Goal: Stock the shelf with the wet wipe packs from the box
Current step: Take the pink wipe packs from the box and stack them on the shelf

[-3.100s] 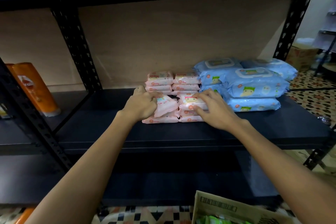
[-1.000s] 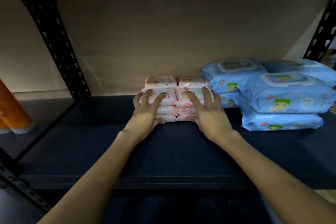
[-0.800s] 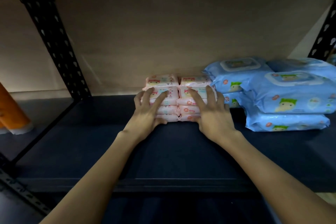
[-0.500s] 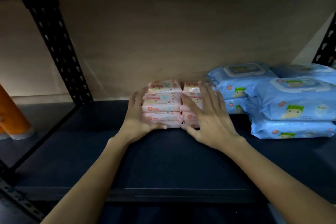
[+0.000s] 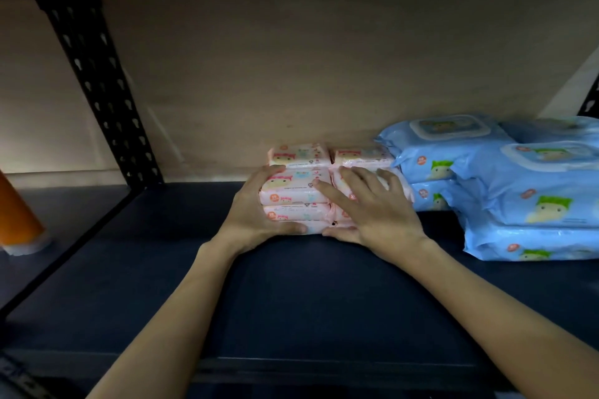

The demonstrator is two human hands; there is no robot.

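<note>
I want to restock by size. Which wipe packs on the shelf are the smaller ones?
The pink packs, stacked between both hands, are smaller. The blue packs to their right are clearly larger.

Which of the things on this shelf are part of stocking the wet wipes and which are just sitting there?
Part of the job:
- pink wipe packs, stacked, with left hand and right hand on them
- blue wipe packs, stacked to the right
- shelf board

Just there:
- orange bottle, far left
- black upright post
</note>
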